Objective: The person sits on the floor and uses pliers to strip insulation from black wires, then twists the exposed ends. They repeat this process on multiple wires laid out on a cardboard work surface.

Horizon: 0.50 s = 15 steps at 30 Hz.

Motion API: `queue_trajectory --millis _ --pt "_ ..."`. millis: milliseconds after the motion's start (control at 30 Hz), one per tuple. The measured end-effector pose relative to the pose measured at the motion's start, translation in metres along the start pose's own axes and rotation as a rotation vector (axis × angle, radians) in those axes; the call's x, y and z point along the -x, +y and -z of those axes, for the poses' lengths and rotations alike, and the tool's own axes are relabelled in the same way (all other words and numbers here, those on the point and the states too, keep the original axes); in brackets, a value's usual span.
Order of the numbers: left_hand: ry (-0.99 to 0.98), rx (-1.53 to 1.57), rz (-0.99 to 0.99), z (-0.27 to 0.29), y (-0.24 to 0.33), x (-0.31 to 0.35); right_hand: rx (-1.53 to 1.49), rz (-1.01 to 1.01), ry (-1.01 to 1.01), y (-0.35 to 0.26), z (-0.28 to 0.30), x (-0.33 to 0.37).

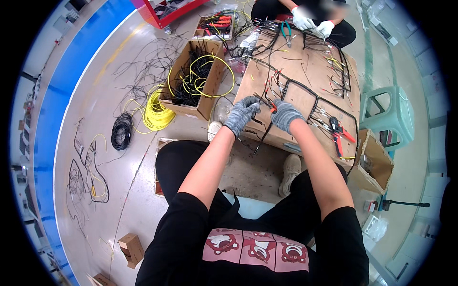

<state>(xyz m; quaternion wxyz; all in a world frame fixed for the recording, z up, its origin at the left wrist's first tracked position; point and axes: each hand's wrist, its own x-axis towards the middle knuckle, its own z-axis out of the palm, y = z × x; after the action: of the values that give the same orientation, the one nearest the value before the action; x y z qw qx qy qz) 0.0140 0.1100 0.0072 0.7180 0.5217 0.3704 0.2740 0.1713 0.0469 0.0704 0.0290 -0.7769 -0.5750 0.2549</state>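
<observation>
My left hand [243,114], in a grey knit glove, is closed at the near left edge of the wooden work board [291,112]. Its fingertips pinch something too small to make out, close to thin black wire ends. In a matching glove, my right hand [287,116] is closed around small red-handled pliers [273,108], whose dark jaws point toward my left fingers. A black wire harness [301,86] branches across the board, with several red- and white-tipped ends. To the right of my right hand lies a crimping tool [338,133] with red and black handles.
A co-worker's white-gloved hands [312,23] work at the board's far end, near teal-handled pliers [286,31]. At left stand a cardboard box [210,90] of black cables and a yellow wire coil [159,112]. A green stool [398,114] and open carton [379,164] are at right.
</observation>
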Motion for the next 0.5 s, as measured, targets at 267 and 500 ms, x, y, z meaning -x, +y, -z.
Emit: queue_trajectory --millis 267,500 --pt "-0.042 -0.151 -0.048 -0.001 0.001 0.002 0.058 0.085 -0.004 0.012 -0.009 -0.013" --pt "-0.058 -0.25 0.078 0.022 0.02 -0.002 -0.047 0.046 -0.133 0.002 0.001 -0.008"
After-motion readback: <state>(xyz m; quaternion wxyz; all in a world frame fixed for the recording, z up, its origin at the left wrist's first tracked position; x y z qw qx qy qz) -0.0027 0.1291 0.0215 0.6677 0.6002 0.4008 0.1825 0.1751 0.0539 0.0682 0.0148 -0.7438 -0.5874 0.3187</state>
